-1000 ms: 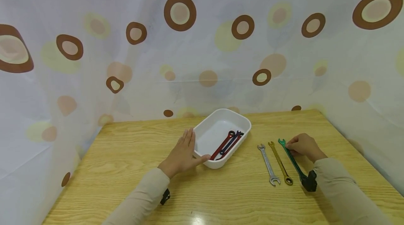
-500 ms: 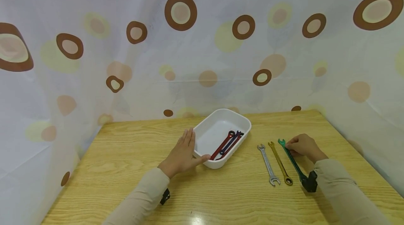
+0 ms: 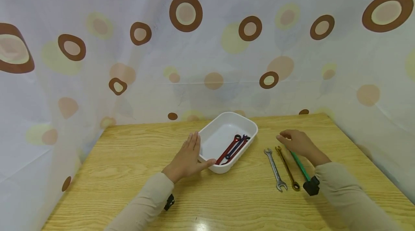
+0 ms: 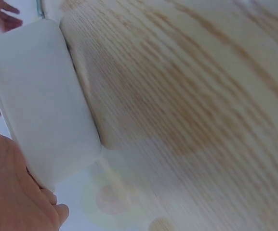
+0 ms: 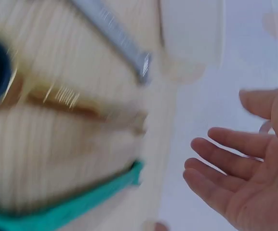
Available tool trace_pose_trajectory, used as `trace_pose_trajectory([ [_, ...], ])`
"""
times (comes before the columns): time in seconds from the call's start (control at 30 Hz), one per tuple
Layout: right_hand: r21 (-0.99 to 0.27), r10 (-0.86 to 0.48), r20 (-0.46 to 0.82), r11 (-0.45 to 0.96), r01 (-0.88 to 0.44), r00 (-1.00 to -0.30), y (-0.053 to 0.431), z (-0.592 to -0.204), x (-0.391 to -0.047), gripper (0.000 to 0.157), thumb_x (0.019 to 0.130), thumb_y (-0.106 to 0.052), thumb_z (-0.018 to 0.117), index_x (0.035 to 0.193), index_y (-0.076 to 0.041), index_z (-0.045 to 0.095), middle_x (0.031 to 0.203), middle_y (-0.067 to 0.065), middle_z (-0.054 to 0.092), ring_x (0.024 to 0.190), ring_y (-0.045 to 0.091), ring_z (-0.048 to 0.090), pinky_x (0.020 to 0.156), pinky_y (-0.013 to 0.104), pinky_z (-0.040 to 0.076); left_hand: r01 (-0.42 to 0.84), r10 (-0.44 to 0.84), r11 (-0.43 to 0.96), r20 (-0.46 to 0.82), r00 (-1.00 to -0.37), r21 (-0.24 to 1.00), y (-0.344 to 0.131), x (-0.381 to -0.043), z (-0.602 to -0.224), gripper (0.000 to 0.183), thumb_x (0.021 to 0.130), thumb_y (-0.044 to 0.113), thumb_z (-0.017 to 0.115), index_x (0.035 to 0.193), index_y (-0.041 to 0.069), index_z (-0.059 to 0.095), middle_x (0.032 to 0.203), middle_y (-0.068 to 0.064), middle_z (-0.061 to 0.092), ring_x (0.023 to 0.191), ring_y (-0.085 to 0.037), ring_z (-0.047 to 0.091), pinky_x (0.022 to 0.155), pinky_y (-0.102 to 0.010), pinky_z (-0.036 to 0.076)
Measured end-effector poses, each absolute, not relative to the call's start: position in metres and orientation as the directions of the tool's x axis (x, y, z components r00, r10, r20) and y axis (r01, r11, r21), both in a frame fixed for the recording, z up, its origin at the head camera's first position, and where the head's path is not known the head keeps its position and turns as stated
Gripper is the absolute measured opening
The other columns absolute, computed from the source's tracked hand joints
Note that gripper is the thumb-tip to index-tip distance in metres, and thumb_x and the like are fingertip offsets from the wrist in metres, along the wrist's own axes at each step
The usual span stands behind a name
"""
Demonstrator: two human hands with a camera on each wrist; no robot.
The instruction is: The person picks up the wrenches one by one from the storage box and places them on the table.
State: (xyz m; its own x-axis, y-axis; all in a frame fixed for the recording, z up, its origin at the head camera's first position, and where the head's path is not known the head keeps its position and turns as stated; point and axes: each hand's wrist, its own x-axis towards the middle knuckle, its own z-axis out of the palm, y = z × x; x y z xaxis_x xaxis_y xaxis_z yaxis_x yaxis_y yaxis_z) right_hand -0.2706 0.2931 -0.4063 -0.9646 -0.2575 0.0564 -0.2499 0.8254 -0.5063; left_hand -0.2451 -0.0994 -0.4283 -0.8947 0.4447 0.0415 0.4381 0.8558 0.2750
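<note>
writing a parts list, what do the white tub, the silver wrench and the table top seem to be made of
White tub: probably plastic, smooth and satiny, with rounded corners and an even wall. Silver wrench: most likely metal, bright grey with glints. Table top: wood or printed laminate, fairly glossy; grain and glare show, but not which.

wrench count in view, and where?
6. On the table, left to right: silver wrench, gold wrench, green wrench. In the white tray, left to right: red wrench, dark blue wrench, second red wrench. More could be hidden beneath those in the tray.
</note>
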Motion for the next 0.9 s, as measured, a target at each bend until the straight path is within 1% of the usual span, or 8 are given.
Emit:
trace_pose_trajectory([
  [0.13, -0.519, -0.341, 0.038, 0.797, -0.31, -0.939, 0.269, -0.401, -0.271, 0.069, 0.102, -0.043, 0.042, 0.139, 0.015, 0.036, 0.14, 0.037, 0.039, 0.124, 0.053, 0.041, 0.096, 0.063, 0.038, 0.435, 0.443, 0.855, 0.039, -0.896, 0.282, -0.099, -0.246, -0.429, 0.107, 0.087, 0.075, 0.038, 0.151, -0.003, 0.004, 0.159, -0.015, -0.005, 0.147, -0.031, -0.002, 0.118, -0.046, 0.011],
  [0.23, -0.518, -0.384, 0.044, 0.781, -0.35, -0.922, 0.254, -0.4, -0.27, 0.073, 0.102, -0.042, 0.043, 0.143, 0.016, 0.025, 0.147, 0.037, 0.024, 0.135, 0.054, 0.022, 0.104, 0.066, 0.025, 0.434, 0.442, 0.855, 0.039, -0.896, 0.283, -0.099, -0.246, -0.428, 0.107, 0.087, 0.075, 0.038, 0.151, -0.003, 0.004, 0.159, -0.015, -0.006, 0.147, -0.031, -0.002, 0.118, -0.046, 0.011],
  [0.3, -0.505, -0.407, 0.051, 0.778, -0.375, -0.912, 0.245, -0.4, -0.27, 0.076, 0.101, -0.04, 0.045, 0.145, 0.017, 0.02, 0.15, 0.038, 0.015, 0.139, 0.054, 0.009, 0.107, 0.067, 0.016, 0.436, 0.443, 0.854, 0.043, -0.895, 0.284, -0.098, -0.246, -0.428, 0.106, 0.087, 0.075, 0.039, 0.152, -0.003, 0.005, 0.159, -0.015, -0.005, 0.147, -0.032, -0.002, 0.118, -0.046, 0.012],
  [0.37, -0.475, -0.419, 0.047, 0.789, -0.39, -0.907, 0.238, -0.402, -0.27, 0.078, 0.101, -0.04, 0.046, 0.146, 0.016, 0.015, 0.152, 0.037, 0.006, 0.14, 0.054, 0.0, 0.108, 0.068, 0.01, 0.438, 0.445, 0.853, 0.043, -0.895, 0.283, -0.098, -0.246, -0.428, 0.106, 0.087, 0.075, 0.039, 0.151, -0.003, 0.005, 0.159, -0.015, -0.005, 0.147, -0.032, -0.002, 0.118, -0.046, 0.012],
  [0.53, -0.395, -0.437, 0.044, 0.818, -0.417, -0.898, 0.224, -0.408, -0.275, 0.084, 0.1, -0.046, 0.043, 0.147, 0.016, 0.01, 0.152, 0.037, 0.001, 0.14, 0.052, -0.003, 0.109, 0.066, 0.009, 0.44, 0.447, 0.852, 0.044, -0.893, 0.284, -0.097, -0.247, -0.429, 0.107, 0.087, 0.075, 0.038, 0.151, -0.003, 0.005, 0.159, -0.015, -0.005, 0.147, -0.032, -0.001, 0.118, -0.046, 0.012],
  [0.6, -0.369, -0.428, 0.053, 0.831, -0.416, -0.902, 0.219, -0.411, -0.278, 0.087, 0.099, -0.05, 0.043, 0.146, 0.017, 0.012, 0.153, 0.036, 0.003, 0.14, 0.052, -0.001, 0.109, 0.066, 0.009, 0.439, 0.446, 0.851, 0.045, -0.894, 0.287, -0.097, -0.247, -0.429, 0.107, 0.087, 0.075, 0.038, 0.152, -0.003, 0.005, 0.16, -0.015, -0.005, 0.147, -0.032, -0.002, 0.118, -0.046, 0.012],
  [0.77, -0.33, -0.398, 0.042, 0.86, -0.389, -0.916, 0.21, -0.417, -0.282, 0.095, 0.095, -0.058, 0.044, 0.147, 0.015, 0.014, 0.154, 0.035, 0.003, 0.142, 0.05, 0.0, 0.109, 0.067, 0.009, 0.44, 0.445, 0.851, 0.049, -0.894, 0.288, -0.097, -0.247, -0.428, 0.107, 0.087, 0.075, 0.039, 0.151, -0.003, 0.006, 0.159, -0.015, -0.005, 0.147, -0.032, -0.002, 0.118, -0.046, 0.012],
  [0.9, -0.316, -0.403, 0.01, 0.867, -0.385, -0.915, 0.208, -0.421, -0.281, 0.097, 0.094, -0.06, 0.045, 0.148, 0.013, 0.011, 0.155, 0.033, 0.001, 0.142, 0.048, -0.002, 0.109, 0.067, 0.008, 0.437, 0.444, 0.856, 0.04, -0.895, 0.275, -0.097, -0.248, -0.429, 0.107, 0.087, 0.076, 0.038, 0.151, -0.003, 0.005, 0.159, -0.015, -0.005, 0.147, -0.032, -0.001, 0.118, -0.045, 0.013],
])
